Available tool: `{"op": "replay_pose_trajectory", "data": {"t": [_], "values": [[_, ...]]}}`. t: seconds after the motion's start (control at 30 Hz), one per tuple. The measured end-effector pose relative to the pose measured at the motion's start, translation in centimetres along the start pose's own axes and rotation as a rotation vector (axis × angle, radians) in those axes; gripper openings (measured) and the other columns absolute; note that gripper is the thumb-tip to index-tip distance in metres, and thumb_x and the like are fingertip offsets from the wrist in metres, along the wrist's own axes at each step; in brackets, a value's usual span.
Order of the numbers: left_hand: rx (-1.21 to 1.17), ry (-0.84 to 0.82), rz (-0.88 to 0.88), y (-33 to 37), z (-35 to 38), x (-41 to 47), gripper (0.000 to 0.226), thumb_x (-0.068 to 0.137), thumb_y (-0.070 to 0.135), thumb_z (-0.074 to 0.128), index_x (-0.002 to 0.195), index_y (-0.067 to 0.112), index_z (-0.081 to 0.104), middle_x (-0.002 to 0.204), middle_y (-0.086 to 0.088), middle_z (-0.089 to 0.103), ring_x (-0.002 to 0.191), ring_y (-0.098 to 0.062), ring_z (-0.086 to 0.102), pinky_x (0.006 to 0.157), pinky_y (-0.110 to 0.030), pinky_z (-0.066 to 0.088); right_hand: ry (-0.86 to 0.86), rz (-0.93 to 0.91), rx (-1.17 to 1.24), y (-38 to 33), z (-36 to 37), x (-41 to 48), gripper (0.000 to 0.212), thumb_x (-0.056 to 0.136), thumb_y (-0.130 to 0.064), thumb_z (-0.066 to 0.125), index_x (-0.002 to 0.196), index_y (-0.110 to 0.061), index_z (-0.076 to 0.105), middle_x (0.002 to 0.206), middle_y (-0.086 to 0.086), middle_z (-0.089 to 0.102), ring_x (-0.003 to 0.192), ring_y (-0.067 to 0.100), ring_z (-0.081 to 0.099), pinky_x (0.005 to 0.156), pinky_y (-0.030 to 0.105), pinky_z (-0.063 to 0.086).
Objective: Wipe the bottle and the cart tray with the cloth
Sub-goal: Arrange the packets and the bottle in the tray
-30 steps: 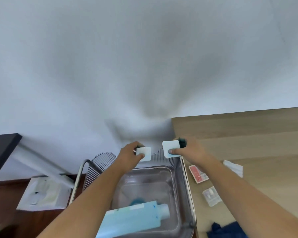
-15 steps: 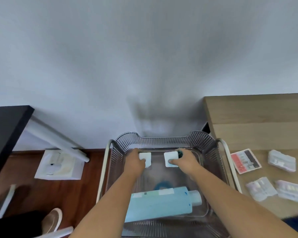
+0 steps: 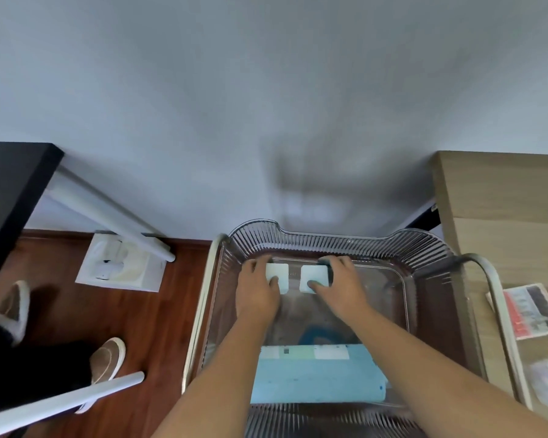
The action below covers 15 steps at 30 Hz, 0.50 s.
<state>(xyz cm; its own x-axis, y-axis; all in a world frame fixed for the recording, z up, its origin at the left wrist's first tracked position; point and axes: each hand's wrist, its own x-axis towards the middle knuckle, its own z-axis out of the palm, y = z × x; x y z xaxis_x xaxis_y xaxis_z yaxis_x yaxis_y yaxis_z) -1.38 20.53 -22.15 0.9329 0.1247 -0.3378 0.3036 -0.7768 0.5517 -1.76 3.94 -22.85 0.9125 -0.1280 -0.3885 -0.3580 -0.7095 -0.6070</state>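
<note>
- Head view: left hand [image 3: 258, 292] pinches left white square [image 3: 279, 275], right hand [image 3: 340, 286] pinches right white square [image 3: 314, 276], thumbs on top, near cart tray [image 3: 329, 240] far edge.
- Blue bottle [image 3: 317, 377] lies along tray's near edge.
- No cloth visible; wiping looks unstarted, bottle and tray both left.

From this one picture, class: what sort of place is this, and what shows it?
Probably a home or office room: wooden floor, black desk, light wooden table, clear cart tray.

Single head-worn wide-angle view, looking steeply down, close over cart tray [image 3: 329, 245], wall [image 3: 266, 90] ahead.
</note>
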Motion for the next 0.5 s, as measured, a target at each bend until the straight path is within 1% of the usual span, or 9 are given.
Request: {"op": "replay_pose_trajectory", "data": {"t": [0.07,0.1,0.17,0.27,0.37,0.5], "values": [[0.051,-0.014,0.065,-0.4,0.3,-0.5,0.062,0.084,0.030,0.066,0.140,0.028,0.038,0.143,0.000,0.037,0.127,-0.019,0.041,0.104,-0.040,0.042,-0.029,-0.052,-0.023,0.7,-0.2,-0.1,0.063,0.075,-0.034,0.076,0.131,-0.027,0.048,0.127,-0.003,0.043,0.113,0.015,0.047,0.090,0.023,0.038],[0.080,-0.024,0.089,-0.6,0.4,-0.7,0.070,0.079,0.035,0.071,0.141,0.031,0.036,0.144,0.004,0.035,0.127,-0.018,0.039,0.104,-0.039,0.042,-0.060,-0.084,-0.043,0.9,-0.2,-0.2,0.069,0.074,-0.035,0.077,0.134,-0.028,0.045,0.129,-0.005,0.042,0.116,0.014,0.044,0.092,0.023,0.038],[0.120,-0.034,0.104,-0.9,0.6,-0.9,0.078,0.074,0.035,0.076,0.140,0.037,0.035,0.146,0.008,0.034,0.126,-0.017,0.039,0.104,-0.037,0.041,-0.114,-0.138,-0.119,1.3,-0.3,-0.2,0.076,0.073,-0.035,0.077,0.139,-0.030,0.039,0.133,-0.008,0.039,0.118,0.012,0.041,0.095,0.023,0.039],[0.125,-0.017,0.115,-1.2,0.7,-0.5,0.070,0.075,0.025,0.076,0.136,0.036,0.043,0.147,0.007,0.037,0.126,-0.018,0.040,0.104,-0.038,0.041,-0.113,-0.195,-0.199,1.5,-0.1,0.1,0.075,0.077,-0.027,0.074,0.142,-0.029,0.036,0.136,-0.007,0.037,0.120,0.013,0.042,0.096,0.028,0.045],[0.117,0.003,0.127,-1.2,0.7,0.0,0.061,0.079,0.016,0.071,0.134,0.031,0.049,0.146,0.005,0.040,0.127,-0.019,0.040,0.105,-0.037,0.040,-0.087,-0.204,-0.202,1.1,0.2,0.5,0.073,0.079,-0.026,0.072,0.142,-0.026,0.036,0.136,-0.006,0.037,0.119,0.014,0.044,0.092,0.027,0.046],[0.137,0.039,0.071,-0.8,0.6,0.6,0.055,0.085,0.013,0.063,0.134,0.032,0.046,0.153,0.005,0.030,0.131,-0.019,0.037,0.102,-0.039,0.043,-0.076,-0.245,-0.175,-0.5,0.9,1.2,0.073,0.080,-0.020,0.072,0.143,-0.017,0.035,0.140,0.001,0.037,0.126,0.019,0.042,0.105,0.032,0.041]]}}
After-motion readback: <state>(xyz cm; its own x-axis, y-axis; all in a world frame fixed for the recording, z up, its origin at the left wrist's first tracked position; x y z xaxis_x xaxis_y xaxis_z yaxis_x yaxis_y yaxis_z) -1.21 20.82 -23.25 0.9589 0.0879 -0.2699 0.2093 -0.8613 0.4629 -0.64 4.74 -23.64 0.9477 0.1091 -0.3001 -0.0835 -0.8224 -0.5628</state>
